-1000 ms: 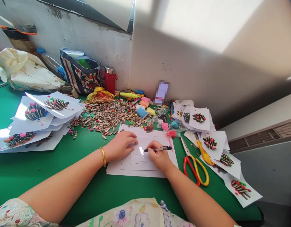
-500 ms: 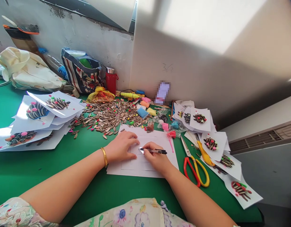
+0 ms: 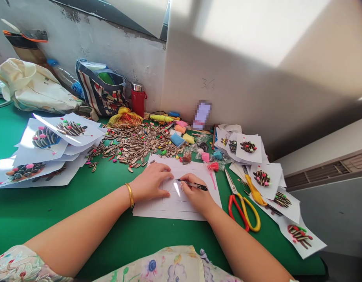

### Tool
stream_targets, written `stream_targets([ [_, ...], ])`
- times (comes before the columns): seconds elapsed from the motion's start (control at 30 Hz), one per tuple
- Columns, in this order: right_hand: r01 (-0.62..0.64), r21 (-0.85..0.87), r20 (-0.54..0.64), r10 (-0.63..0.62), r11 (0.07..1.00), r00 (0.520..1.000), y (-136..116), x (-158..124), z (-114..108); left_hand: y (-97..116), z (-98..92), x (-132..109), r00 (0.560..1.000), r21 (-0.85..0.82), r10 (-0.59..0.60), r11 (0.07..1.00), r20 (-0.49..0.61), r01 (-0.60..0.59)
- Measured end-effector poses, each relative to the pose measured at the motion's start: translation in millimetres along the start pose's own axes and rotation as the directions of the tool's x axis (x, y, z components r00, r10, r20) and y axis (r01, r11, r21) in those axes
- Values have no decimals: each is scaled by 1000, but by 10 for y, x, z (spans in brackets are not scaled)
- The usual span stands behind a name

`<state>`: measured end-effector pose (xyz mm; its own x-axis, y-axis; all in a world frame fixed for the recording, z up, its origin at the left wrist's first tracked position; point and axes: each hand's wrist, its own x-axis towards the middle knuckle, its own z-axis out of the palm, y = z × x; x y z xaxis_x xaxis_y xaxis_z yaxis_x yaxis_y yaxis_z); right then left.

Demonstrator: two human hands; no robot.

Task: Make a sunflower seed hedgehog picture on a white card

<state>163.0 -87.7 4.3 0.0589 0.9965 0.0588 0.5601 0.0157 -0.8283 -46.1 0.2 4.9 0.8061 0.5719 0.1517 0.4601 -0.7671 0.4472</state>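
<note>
"What's the setting?"
"A green tabletop (image 3: pixel 124 231), with sunflower seeds (image 3: pixel 136 143) heaped toward the back and white paper sheets (image 3: pixel 175 203) in front of them."
"And beside the sheets?"
"Scissors (image 3: pixel 238 196), one handle red, one yellow, just to the right."
"The hands?"
"The left hand (image 3: pixel 153 182) lies open on the paper; the right hand (image 3: pixel 195 192) grips a black pen (image 3: pixel 200 186), tip over the sheets."

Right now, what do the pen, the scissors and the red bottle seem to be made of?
Pen: probably hard plastic, going by glossy streaks on its dark barrel. Scissors: blades look like metal, silvery with a sheen; the red and yellow handles look smooth, perhaps plastic-coated. Red bottle: shiny silver lid suggests metal; the smooth red body could be painted metal or plastic.
</note>
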Motion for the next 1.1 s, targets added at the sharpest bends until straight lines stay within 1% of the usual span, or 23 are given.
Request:
stream_targets([
  [0.13, -5, -14, -46, 4, 1000, 999, 38, 28, -63, 10, -10, 0, 1000, -5, -4, 1000, 7, 4],
  [0.27, -48, -73, -98, 40, 996, 994, 85, 47, -144, 15, -15, -3, 1000, 0, -6, 1000, 8, 6],
  [0.4, -86, -194, -149, 58, 977, 987, 97, 52, -217, 15, -9, 1, 1000, -6, -12, 1000, 10, 12],
  [0.5, -112, -326, -176, 56, 939, 983, 86, 43, -254, 12, -3, 3, 1000, -7, -17, 1000, 8, 17],
  [0.6, -136, -404, -180, 67, 905, 981, 71, 21, -276, 10, -4, 3, 1000, -9, -17, 1000, 12, 17],
  [0.7, -157, -416, -156, 100, 896, 983, 51, -11, -294, 11, -9, 5, 1000, -12, -12, 1000, 16, 12],
  [0.77, -158, -367, -121, 121, 917, 985, 40, -38, -309, 12, -12, 8, 1000, -14, -10, 1000, 17, 10],
  [0.8, -149, -313, -106, 121, 938, 987, 37, -56, -317, 12, -13, 10, 1000, -15, -9, 1000, 17, 10],
  [0.87, -131, -163, -100, 116, 978, 988, 38, -101, -327, 12, -13, 12, 1000, -15, -8, 1000, 17, 8],
  [0.97, -138, 31, -96, 141, 990, 985, 54, -196, -313, 16, -16, 14, 1000, -13, -6, 1000, 20, 6],
  [1.03, -141, 94, -53, 146, 986, 988, 63, -262, -278, 23, -22, 15, 1000, -12, -10, 1000, 24, 10],
  [1.1, -124, 117, -6, 126, 985, 992, 63, -308, -227, 32, -28, 15, 1000, -12, -15, 1000, 25, 16],
])
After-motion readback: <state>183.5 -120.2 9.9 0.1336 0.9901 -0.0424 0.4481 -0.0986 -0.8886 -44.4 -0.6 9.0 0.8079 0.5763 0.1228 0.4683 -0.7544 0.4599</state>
